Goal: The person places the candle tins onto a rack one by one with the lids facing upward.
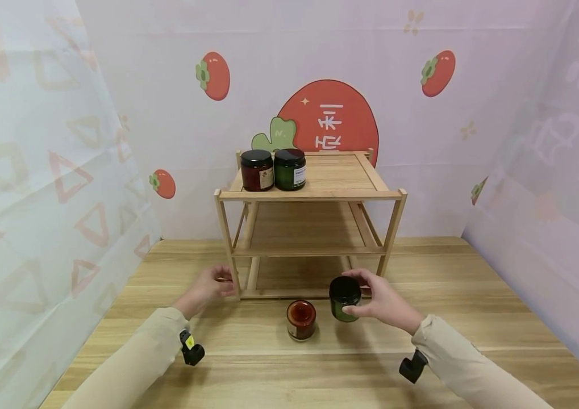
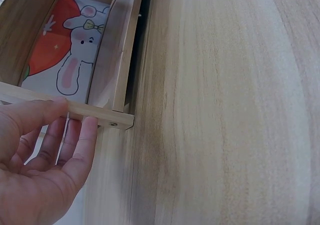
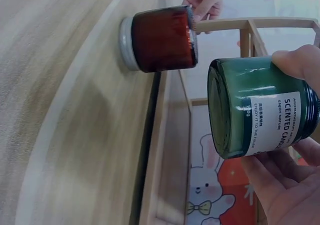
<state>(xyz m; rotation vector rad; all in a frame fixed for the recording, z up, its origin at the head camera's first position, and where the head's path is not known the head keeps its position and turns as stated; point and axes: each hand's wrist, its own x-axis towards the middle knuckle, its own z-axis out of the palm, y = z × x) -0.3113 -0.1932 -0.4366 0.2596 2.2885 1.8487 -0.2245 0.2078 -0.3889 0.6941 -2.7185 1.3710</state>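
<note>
Just above the table (image 1: 473, 329), before the rack (image 1: 315, 196), a green jar (image 1: 339, 309) is hanging in the right hand (image 1: 383, 301), whose thumb and fingers are pinching it from opposite sides. Its black lid is facing up, its base is clearing the wood, and its pale label (image 3: 275, 120) is showing "ENJOY NATURE". Leftward and apart, a red jar (image 1: 302, 321) is standing on the table. The left hand (image 1: 209, 288) is pinching the rack's left front leg. On the top shelf (image 1: 340, 173), towards its left front corner, a lidded red jar (image 1: 255, 176) and a lidded green jar (image 1: 288, 173) are sitting side by side.
</note>
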